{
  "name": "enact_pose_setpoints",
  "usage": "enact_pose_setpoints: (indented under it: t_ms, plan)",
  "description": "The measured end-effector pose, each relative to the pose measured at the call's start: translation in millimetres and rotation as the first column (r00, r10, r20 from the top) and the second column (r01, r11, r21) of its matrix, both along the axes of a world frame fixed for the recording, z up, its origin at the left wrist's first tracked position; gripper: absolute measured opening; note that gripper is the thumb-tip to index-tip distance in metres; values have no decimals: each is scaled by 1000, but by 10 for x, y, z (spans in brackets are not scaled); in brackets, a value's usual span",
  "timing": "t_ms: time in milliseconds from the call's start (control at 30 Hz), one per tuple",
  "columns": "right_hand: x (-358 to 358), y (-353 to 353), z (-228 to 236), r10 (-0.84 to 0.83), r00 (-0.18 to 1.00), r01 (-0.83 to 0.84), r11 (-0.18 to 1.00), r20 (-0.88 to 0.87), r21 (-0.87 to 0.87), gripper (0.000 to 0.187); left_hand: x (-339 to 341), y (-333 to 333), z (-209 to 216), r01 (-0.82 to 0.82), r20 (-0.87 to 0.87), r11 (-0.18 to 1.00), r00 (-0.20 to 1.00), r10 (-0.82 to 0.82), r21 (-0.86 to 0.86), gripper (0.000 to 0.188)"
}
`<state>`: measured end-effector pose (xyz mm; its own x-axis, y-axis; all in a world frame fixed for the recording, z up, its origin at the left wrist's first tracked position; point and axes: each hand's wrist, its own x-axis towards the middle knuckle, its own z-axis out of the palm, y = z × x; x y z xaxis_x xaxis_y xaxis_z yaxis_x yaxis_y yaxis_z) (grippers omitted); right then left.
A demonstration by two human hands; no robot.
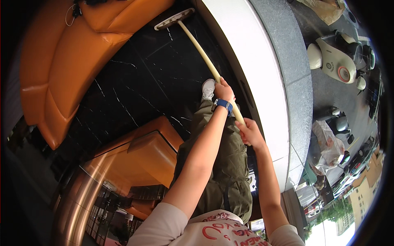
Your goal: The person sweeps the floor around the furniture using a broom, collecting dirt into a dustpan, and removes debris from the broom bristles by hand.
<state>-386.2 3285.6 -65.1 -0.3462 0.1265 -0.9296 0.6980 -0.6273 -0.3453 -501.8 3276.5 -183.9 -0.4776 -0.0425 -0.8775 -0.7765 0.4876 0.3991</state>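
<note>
Both my hands hold a flat mop by its long, pale yellow handle (200, 50). My left hand (223, 91), with a blue watch (224, 106) on its wrist, is wrapped round the handle partway down. Closer to my body, my right hand (251, 133) grips it near the upper end. The handle slants away to the far left, where the wide, flat mop head (174, 19) rests on the black floor between an orange seat and a white ledge. The head looks whitish and brown; its underside is hidden.
Orange padded seats (61, 69) curve along the left, and an orange block with a coppery base (152, 151) stands near my left leg. Black, white-veined tiles (135, 82) lie between. On the right runs a white ledge (250, 49) with grey stone; scooters (336, 61) stand beyond.
</note>
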Motion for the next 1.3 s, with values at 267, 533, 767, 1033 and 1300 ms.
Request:
enact_pose_setpoints:
  t_ms: [267,533,767,1033,1300]
  plan:
    - [911,-640,280,11,998,-5,997,66,-83,22,1057,-628,200,41,49,998,998,-38,-52,38]
    - [2389,-666,968,-104,976,148,960,190,-238,23,2671,-800,789,-16,137,999,990,20,-35,36]
    - [2942,-680,1474,30,949,29,983,314,-179,16,3366,-900,1262,-75,320,997,944,77,-17,35]
    - [2449,-399,1575,334,909,-320,943,248,-96,23,2869,-771,1464,-422,333,890,875,351,172,31]
    - [974,-255,1043,666,744,-666,746,64,-10,30,1449,-968,1022,-698,296,698,709,640,164,31]
